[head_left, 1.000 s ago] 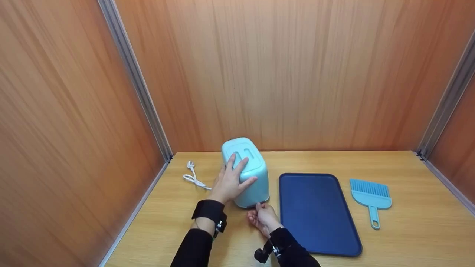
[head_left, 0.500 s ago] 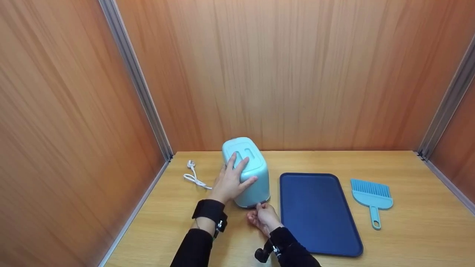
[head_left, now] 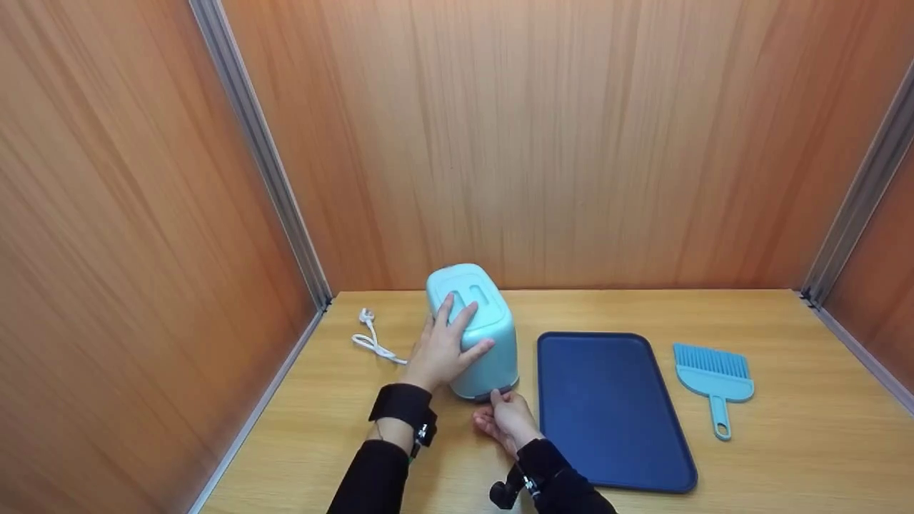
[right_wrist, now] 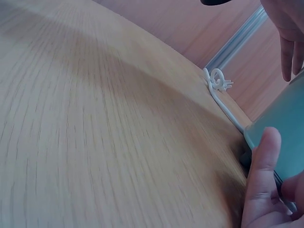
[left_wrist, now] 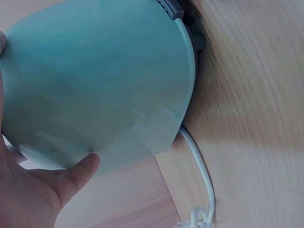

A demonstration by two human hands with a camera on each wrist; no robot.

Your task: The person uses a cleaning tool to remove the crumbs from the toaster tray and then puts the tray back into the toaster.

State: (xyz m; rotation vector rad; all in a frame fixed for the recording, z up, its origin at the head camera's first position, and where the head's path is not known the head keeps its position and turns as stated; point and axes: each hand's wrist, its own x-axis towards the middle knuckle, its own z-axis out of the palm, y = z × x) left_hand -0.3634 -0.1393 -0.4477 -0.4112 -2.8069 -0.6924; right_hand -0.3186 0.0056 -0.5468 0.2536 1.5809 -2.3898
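A mint-green toaster (head_left: 501, 360) stands on the table, its two-slotted top facing up. My left hand (head_left: 437, 355) rests spread over its top, fingers near the slots and thumb straight along the near right side. In the left wrist view, another finger (left_wrist: 81, 168) lies against the toaster's side. Low at the near end, a dark grey crumb tray (left_wrist: 170, 7) sits in the base. My right hand (head_left: 508, 422) pinches that tray's edge, palm turned up and knuckles close to the table. Part of the tray is hidden by my fingertips.
A white power cord (head_left: 384, 353) runs left from the toaster to its plug (head_left: 367, 316). Right of my right hand lies a dark blue tray (head_left: 607, 407). Farther right is a light blue dustpan and brush set (head_left: 716, 382). Wood-grain panels (head_left: 543, 143) enclose the back and sides.
My right hand has shifted very slightly left and toward me at the toaster's base, and a little more of the dark grey edge shows. My left hand and the toaster stay put.
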